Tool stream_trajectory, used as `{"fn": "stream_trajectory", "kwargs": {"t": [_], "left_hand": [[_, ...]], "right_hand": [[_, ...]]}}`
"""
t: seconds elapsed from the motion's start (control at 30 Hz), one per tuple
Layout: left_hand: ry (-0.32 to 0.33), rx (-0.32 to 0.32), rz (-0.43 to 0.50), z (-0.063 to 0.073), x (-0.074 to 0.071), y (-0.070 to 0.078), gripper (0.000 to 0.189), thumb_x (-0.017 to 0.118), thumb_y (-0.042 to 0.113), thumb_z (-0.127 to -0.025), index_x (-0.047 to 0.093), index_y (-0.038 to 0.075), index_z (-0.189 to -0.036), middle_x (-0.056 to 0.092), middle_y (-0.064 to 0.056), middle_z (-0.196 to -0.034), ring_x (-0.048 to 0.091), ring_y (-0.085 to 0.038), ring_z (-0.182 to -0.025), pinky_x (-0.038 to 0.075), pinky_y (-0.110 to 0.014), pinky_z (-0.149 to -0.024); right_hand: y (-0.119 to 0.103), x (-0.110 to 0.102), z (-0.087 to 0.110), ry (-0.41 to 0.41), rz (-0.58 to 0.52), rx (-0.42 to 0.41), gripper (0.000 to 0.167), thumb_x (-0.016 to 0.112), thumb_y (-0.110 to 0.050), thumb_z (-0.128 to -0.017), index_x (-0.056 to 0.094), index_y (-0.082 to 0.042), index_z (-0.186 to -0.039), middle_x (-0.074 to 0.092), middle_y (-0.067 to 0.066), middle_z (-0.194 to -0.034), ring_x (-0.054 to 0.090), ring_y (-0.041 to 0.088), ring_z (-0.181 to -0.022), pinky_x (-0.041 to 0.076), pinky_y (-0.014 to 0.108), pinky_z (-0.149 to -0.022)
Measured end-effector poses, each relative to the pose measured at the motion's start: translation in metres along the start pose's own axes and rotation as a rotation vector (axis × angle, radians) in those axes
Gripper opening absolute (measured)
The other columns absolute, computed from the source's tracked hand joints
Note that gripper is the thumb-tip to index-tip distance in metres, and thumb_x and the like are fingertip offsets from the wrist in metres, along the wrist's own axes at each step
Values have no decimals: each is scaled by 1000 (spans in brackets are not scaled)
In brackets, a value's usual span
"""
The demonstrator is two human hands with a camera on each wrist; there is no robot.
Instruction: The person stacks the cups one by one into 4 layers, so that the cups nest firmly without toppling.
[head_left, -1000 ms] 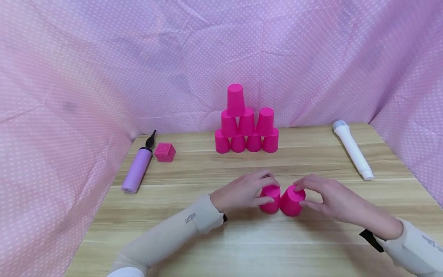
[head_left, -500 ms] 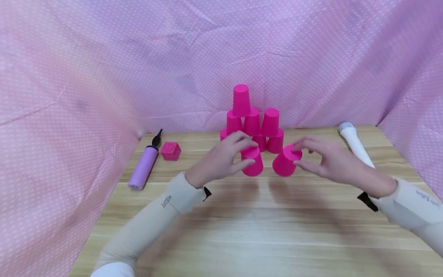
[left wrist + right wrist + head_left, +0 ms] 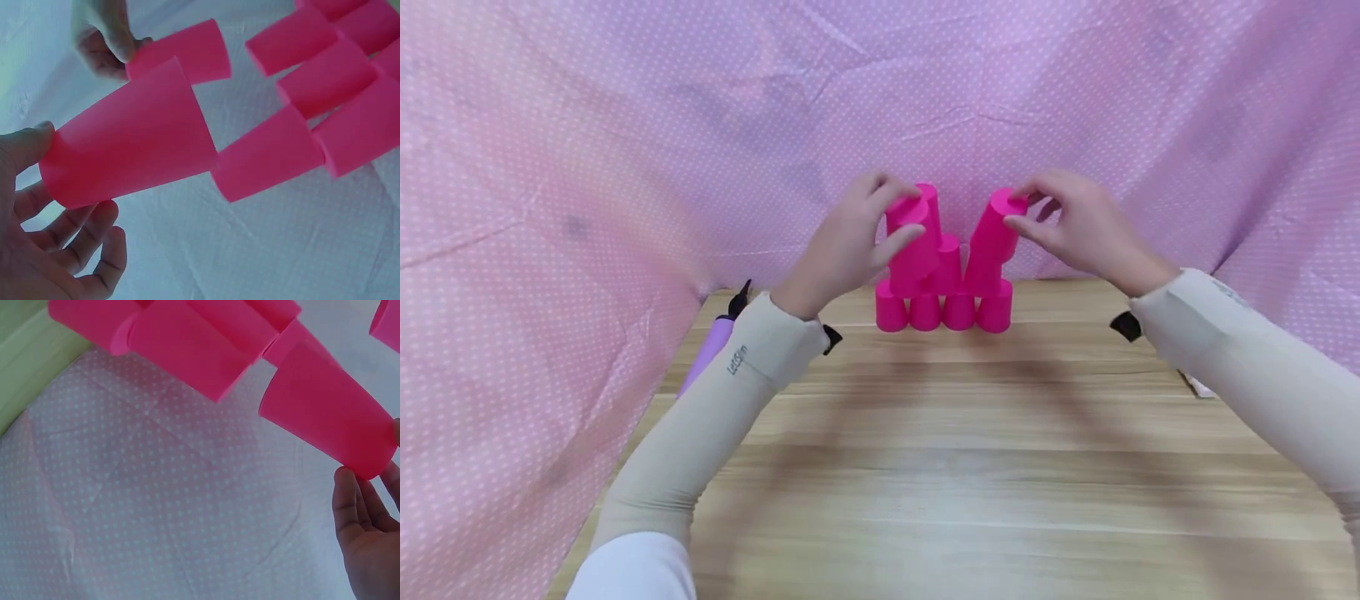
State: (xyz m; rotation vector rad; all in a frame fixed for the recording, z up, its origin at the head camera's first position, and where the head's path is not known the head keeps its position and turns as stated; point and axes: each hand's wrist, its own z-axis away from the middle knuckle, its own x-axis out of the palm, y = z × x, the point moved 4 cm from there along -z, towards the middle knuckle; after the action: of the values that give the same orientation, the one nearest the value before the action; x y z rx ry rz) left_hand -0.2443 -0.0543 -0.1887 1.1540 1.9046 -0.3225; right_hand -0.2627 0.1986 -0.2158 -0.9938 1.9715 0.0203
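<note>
Seen from the head, my left hand (image 3: 857, 237) pinches the narrow closed end of an upside-down pink cup (image 3: 912, 250), fingers and thumb on opposite sides. My right hand (image 3: 1078, 223) grips a second pink cup (image 3: 988, 242) the same way, tilted, its rim down and to the left. Both cups are in front of a tiered stack of matching inverted cups: a bottom row (image 3: 958, 312), a middle row (image 3: 949, 258) and one top cup (image 3: 929, 200). The left cup partly covers the top cup. In the left wrist view, the held cup's rim overlaps the top cup's edge.
A lilac hand pump (image 3: 706, 354) with a black nozzle lies at the left, partly behind my sleeve. My right sleeve hides most of a white microphone, leaving its end (image 3: 1201, 387) visible. Pink dotted cloth (image 3: 775, 167) hangs right behind the stack at the wooden table's (image 3: 955, 467) back edge.
Both hands have lifted their cups from the table's middle, moving them apart, then up and away to the stack's upper tiers. The pink cube has become hidden behind the left forearm.
</note>
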Motion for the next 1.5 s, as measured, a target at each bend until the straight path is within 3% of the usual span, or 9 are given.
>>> {"fn": "stream_trajectory", "kwargs": {"t": [0.2,0.4,0.6,0.83,1.17,1.5], "left_hand": [[9,-72,-32,-26,-5,-11,41,63,28,-91,57,4,-123,49,-7,-106,46,-15,-86,42,-23,-72],[-67,-206,-103,-54,-6,-21,45,56,36,-94,52,11,-132,48,-5,-113,47,-14,-94,42,-18,-76],[-105,-281,-128,-76,-1,-30,47,50,40,-96,49,16,-136,46,-3,-122,45,-13,-104,41,-16,-82],[-166,-366,-97,-89,12,-42,48,50,39,-96,45,19,-139,43,-3,-128,44,-13,-113,42,-18,-88],[-181,-414,-95,-107,24,-48,46,49,38,-96,46,19,-138,43,-2,-132,41,-13,-118,39,-19,-93],[-200,-426,-106,-116,31,-52,44,47,38,-97,46,20,-138,44,-3,-129,41,-14,-116,38,-22,-92]], "right_hand": [[22,14,-27,-45,-27,178,30,70,-20,-87,64,-1,-109,64,11,-103,59,25,-93,48,37,-81],[34,28,-42,-146,-55,271,32,67,-26,-88,64,-4,-111,62,9,-104,57,23,-95,47,39,-85],[39,37,-51,-167,-79,291,29,68,-25,-88,65,-5,-109,63,9,-104,59,23,-93,49,37,-81],[41,44,-54,-180,-93,320,33,68,-26,-88,64,-5,-113,62,9,-107,58,23,-95,49,37,-81],[39,47,-56,-177,-104,271,35,70,-23,-86,61,-5,-116,62,8,-108,59,21,-97,48,36,-81],[38,49,-55,-192,-111,283,36,70,-21,-86,59,-5,-117,61,8,-108,59,21,-97,49,36,-82]]}}
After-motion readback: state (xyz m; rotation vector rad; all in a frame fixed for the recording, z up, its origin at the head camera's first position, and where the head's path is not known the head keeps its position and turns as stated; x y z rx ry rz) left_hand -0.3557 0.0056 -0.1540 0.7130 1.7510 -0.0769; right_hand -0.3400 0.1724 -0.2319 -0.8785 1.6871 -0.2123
